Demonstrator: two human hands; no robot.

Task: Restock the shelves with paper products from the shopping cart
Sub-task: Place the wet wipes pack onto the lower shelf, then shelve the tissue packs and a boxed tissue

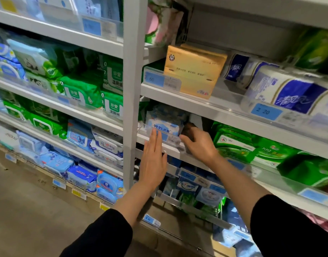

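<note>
— Where's the blue wipes pack?
— On the shelf, at 12 o'clock. Your left hand lies flat against it; your right hand curls beside it (grip unclear).
— Next?
— Push it back.

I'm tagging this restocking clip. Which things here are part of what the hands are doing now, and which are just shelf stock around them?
In the job:
left hand, flat against the blue wipes pack
right hand, beside that pack
shelf edge under it

Just around:
tan tissue pack
toilet rolls
green packs
</note>
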